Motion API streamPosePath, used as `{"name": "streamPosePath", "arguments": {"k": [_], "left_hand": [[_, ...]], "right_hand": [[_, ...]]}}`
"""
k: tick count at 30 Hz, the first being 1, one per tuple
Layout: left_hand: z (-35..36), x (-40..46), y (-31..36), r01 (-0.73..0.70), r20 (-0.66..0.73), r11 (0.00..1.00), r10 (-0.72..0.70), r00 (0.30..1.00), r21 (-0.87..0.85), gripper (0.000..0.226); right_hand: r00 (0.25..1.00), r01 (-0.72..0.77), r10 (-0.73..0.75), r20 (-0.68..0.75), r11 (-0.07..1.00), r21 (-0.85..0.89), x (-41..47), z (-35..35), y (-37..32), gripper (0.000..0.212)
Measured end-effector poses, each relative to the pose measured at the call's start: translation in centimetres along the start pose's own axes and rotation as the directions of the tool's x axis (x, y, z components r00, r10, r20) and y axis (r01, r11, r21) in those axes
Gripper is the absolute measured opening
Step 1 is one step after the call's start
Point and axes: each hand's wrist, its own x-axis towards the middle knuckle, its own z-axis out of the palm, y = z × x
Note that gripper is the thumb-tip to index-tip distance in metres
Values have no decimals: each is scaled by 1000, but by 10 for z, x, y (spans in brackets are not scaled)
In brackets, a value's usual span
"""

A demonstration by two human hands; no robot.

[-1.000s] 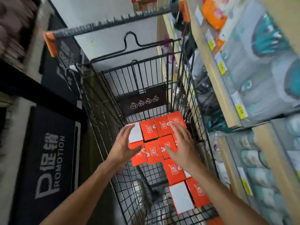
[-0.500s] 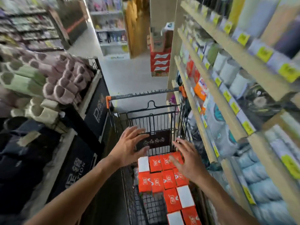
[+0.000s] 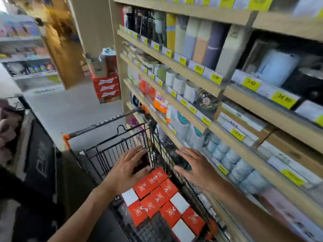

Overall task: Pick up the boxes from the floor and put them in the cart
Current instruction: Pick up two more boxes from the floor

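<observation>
A person's left hand (image 3: 126, 169), fingers spread and holding nothing, hovers above the black wire shopping cart (image 3: 97, 154) in a store aisle. Flat orange and white cardboard boxes (image 3: 158, 196) lie side by side in one layer on the cart's floor. The right hand (image 3: 194, 167), likewise spread and empty, hangs over the cart's right wall, beside the wooden product shelves (image 3: 201, 79). Much of the loading looks done; no floor boxes show.

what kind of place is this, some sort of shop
Almost certainly a retail store aisle. Wooden shelves along the right carry packaged goods with yellow price tags on their edges, a black wire shopping cart holds orange boxes, and more stocked shelving stands across the aisle.
</observation>
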Motion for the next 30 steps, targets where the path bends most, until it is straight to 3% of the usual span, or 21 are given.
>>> {"name": "streamPosePath", "arguments": {"k": [6, 8, 12, 18, 25, 30], "left_hand": [[26, 7, 20, -220, 114, 970, 231, 966, -101, 71], [38, 9, 36, -289, 155, 950, 305, 940, -119, 74], [52, 12, 83, -439, 182, 888, 458, 870, -133, 70], [75, 9, 161, -671, 208, 722, 692, 691, -172, 66], [126, -43, 292, -781, 245, 549, 835, 493, -298, 71], [168, -113, 388, -800, 275, 491, 868, 414, -345, 70]], "right_hand": [[977, -201, 199, -74, 979, -18, -84, -7, -4, 82], [959, -271, 265, -104, 962, -44, -115, -9, -3, 71], [909, -378, 366, -202, 926, -24, -177, -22, -5, 78], [818, -479, 452, -355, 878, 14, -278, -38, 2, 69], [635, -616, 594, -495, 775, 140, -432, -44, -16, 67], [566, -646, 624, -539, 742, 181, -554, -41, -31, 67]]}}
